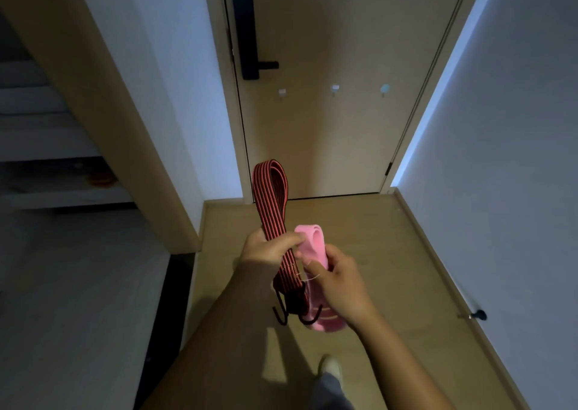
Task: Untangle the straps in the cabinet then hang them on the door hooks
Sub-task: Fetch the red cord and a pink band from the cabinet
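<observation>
Two bare arms are reaching up from the bottom of the frame. Left of middle, the left hand [271, 247] is gripping a folded red striped strap [271, 190], its black end hooks [295, 311] dangling below. Just right, the right hand [339, 280] is pinching a folded pink strap [314, 240]. Both straps are touching. Higher up, three small door hooks [334, 90] are sitting on the closed door [344, 143].

A single head-worn camera looks forward and steeply down a narrow hallway, facing the closed door [337, 103], with the hands close beneath it.
</observation>
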